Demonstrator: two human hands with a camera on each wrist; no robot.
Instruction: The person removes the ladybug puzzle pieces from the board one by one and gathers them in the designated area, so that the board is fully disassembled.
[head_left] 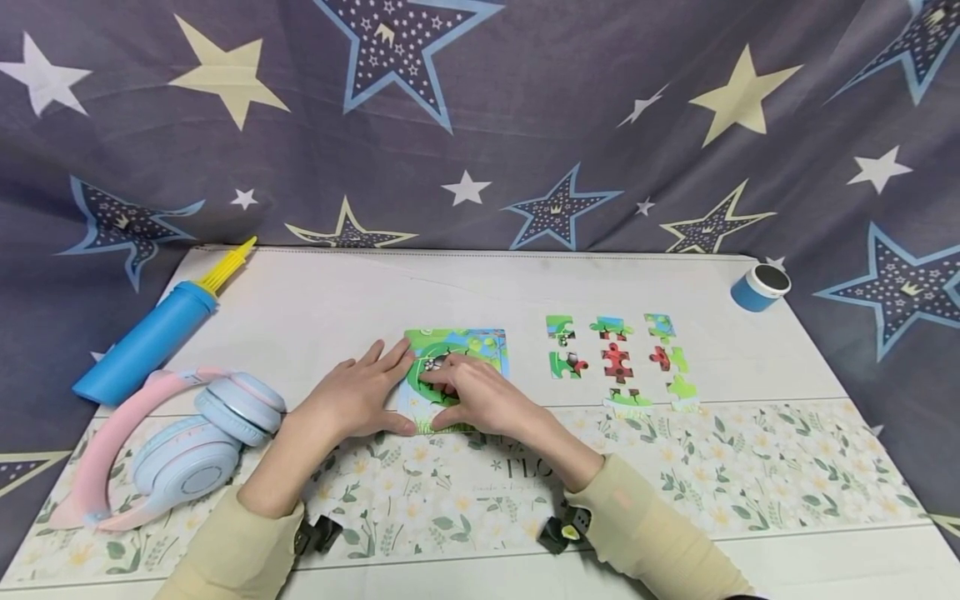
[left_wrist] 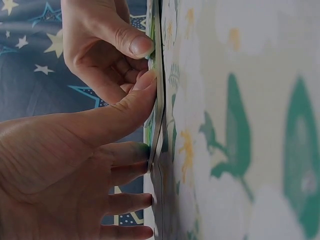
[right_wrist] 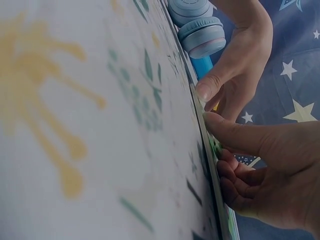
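A square, colourful puzzle board (head_left: 491, 343) with a green and blue picture lies on the table between both hands. My left hand (head_left: 362, 393) rests at its left side with fingers spread, the thumb touching the near left corner. Bent over the picture, my right hand (head_left: 478, 392) touches it with curled fingers, its thumb at the near edge. In the right wrist view those curled fingers (right_wrist: 231, 172) press against the board's face; whether they pinch a piece is hidden. Several loose jigsaw pieces lie to the right, among them a red piece (head_left: 617, 363) and a green one (head_left: 560, 327).
Pink and blue headphones (head_left: 187, 454) lie at the left, with a blue and yellow hand pump (head_left: 153, 337) behind them. A small blue jar (head_left: 759, 288) stands at the back right. Behind the table (head_left: 337, 292) hangs a star-patterned curtain (head_left: 525, 125).
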